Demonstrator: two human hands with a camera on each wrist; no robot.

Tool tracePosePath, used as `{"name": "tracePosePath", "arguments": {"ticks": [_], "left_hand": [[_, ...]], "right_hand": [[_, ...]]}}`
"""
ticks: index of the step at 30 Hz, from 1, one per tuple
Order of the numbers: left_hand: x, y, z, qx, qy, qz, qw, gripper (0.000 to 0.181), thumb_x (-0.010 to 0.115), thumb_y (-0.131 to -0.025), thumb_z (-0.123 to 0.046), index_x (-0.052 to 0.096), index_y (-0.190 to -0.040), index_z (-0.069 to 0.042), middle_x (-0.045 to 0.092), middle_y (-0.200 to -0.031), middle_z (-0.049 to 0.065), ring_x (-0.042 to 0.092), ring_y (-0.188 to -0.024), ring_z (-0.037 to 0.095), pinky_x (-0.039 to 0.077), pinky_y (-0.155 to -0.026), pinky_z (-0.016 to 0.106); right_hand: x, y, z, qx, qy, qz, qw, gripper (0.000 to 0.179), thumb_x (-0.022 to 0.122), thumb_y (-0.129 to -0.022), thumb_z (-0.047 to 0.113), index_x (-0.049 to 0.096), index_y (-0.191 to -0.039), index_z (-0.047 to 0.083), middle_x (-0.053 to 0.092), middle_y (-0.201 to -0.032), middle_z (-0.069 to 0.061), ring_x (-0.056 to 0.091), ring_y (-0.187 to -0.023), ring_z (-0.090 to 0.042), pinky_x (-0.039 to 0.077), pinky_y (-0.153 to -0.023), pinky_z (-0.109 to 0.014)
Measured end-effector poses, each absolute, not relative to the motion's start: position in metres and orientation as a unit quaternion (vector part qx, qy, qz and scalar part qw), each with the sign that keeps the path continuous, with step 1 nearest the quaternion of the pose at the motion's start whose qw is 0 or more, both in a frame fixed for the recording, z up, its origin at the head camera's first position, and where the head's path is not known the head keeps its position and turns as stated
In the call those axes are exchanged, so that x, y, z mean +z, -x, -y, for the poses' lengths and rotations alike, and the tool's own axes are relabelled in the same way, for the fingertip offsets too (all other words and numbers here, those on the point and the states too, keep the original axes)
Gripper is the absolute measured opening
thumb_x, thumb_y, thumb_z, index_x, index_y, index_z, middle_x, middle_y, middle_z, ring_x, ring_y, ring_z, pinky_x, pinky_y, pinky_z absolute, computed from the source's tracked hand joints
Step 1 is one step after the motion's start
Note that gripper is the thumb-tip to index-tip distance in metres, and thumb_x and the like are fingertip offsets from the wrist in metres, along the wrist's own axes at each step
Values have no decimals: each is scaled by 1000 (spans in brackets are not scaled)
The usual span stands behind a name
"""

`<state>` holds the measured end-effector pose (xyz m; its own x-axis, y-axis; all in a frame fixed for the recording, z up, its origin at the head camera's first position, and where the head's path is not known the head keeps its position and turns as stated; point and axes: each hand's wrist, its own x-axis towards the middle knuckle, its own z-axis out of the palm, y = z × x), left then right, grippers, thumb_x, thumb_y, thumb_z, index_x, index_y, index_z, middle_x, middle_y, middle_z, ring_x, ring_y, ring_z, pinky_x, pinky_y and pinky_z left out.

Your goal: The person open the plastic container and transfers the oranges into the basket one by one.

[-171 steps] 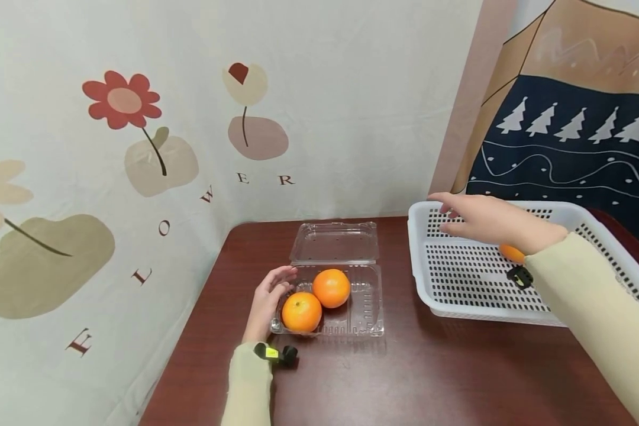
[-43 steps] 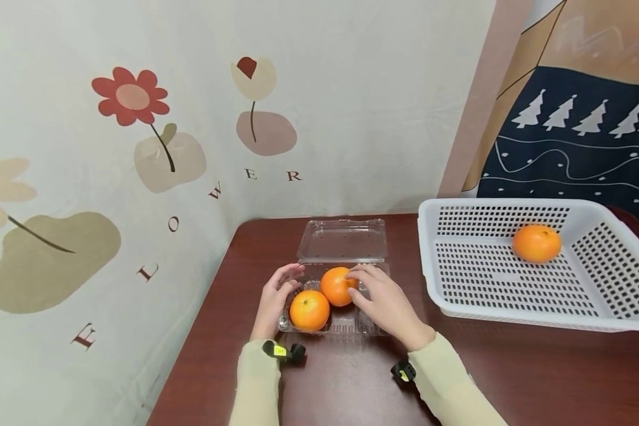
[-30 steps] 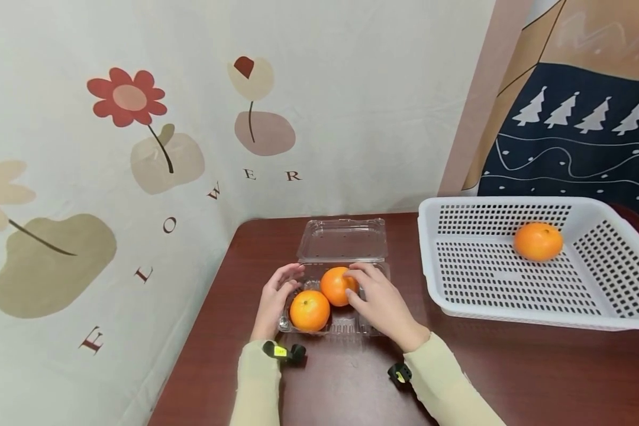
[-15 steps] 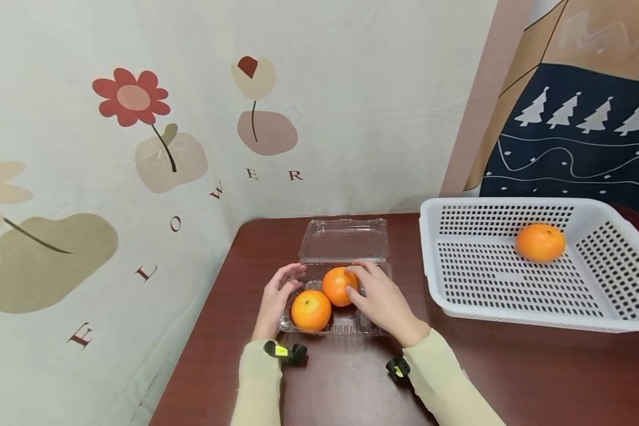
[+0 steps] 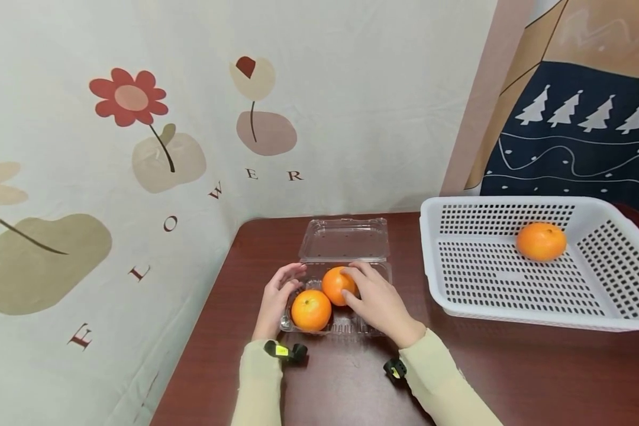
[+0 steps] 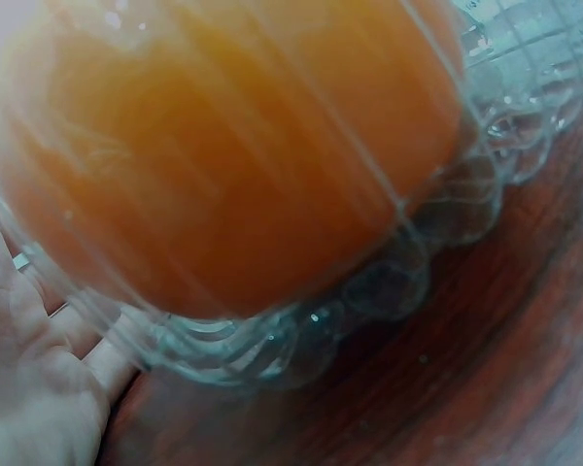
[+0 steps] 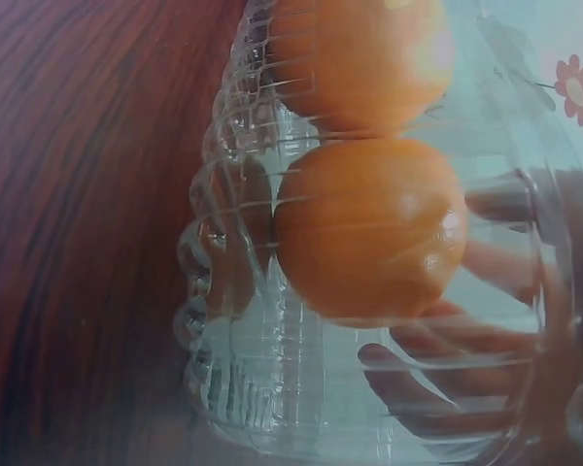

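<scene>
Pinching the rear orange (image 5: pixel 333 286), right hand (image 5: pixel 379 303) bares lower fingers (image 7: pixel 406 393) only to its wrist view; left hand (image 5: pixel 274 303) grips clamshell (image 5: pixel 345 241), basket (image 5: pixel 511 318) apart rightward.

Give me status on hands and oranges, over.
Left hand at left side of clear box. Right hand curved round back orange, inside box. Lid folded back, out of the way; front orange close beside back one.

From my head view I read "FLOWER" in spaced, brownish-red capital letters (image 5: pixel 215 190) across the pale printed wall covering (image 5: pixel 378 118).
</scene>
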<state>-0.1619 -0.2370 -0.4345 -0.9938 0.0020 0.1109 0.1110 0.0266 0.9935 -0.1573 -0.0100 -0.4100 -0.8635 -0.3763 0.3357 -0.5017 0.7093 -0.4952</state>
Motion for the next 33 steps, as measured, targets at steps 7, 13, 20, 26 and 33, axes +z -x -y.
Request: {"name": "tracePosePath", "arguments": {"ticks": [7,13,20,26,33], "left_hand": [[-432,161,235,-695,37,717,40,32,42,-89,3,48,-121,2,51,-122,19,46,-114,32,42,-92,36],[-431,160,235,-699,40,712,43,33,42,-88,5,48,-120,2,51,-122,20,46,-113,33,40,-93,41],[-432,161,235,-700,41,711,42,33,42,-88,5,48,-121,2,50,-122,20,46,-114,33,41,-93,39],[-431,161,235,-703,39,709,43,33,43,-88,5,48,-120,2,51,-122,21,45,-114,33,38,-94,44],[-432,161,236,-698,37,714,40,33,43,-89,3,49,-121,1,51,-122,19,46,-113,31,38,-94,44]], "right_hand": [[-410,156,10,266,-256,924,97,52,61,-81,33,47,-128,20,44,-129,-3,47,-111,-19,49,-73,-39],[-410,154,9,276,-256,923,82,54,61,-81,34,44,-131,20,37,-139,-1,42,-120,-17,47,-81,-42],[-412,155,9,268,-259,925,79,57,59,-82,36,42,-133,19,39,-137,-1,47,-115,-19,45,-84,-41],[-413,158,10,253,-256,928,92,54,58,-81,36,44,-131,22,43,-131,0,56,-98,-20,48,-73,-39],[-413,156,11,260,-243,931,76,55,59,-80,37,44,-130,22,45,-130,-3,55,-101,-22,47,-76,-41]]}}
